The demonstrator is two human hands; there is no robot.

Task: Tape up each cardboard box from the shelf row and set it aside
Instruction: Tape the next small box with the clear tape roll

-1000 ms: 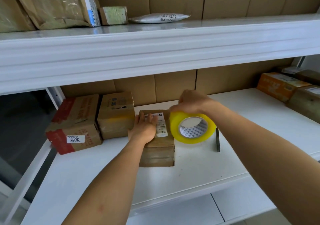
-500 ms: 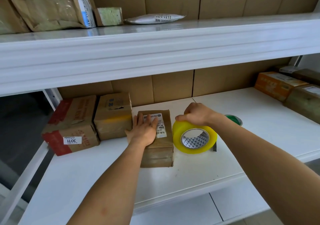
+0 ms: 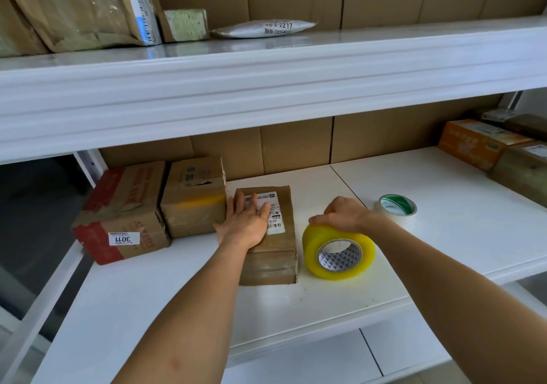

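A small cardboard box lies flat on the white shelf in front of you, its long axis running from you toward the cardboard-lined back wall, its white shipping label facing up near the far end.

The shelf is one level of a white rack; the shelf above crosses the view at 12 o'clock and carries padded mailers and a white pouch.

Your left hand lies flat on the box's top, fingers straight and spread, fingertips over the label's near-left corner, pressing rather than gripping. Your right hand, at 3 o'clock from the box, curls over the top of a yellow tape roll and holds it standing on edge on the shelf, just beside the box's right side, its core hole facing you.

At 9 o'clock from the box, two larger boxes sit side by side: a plain brown one just beside your left hand, and past it a red-printed one with a "3011" sticker, at the shelf's left edge. A smaller roll of white and green tape lies flat behind your right wrist, at about 2 o'clock. More boxes crowd the shelf's far right end.
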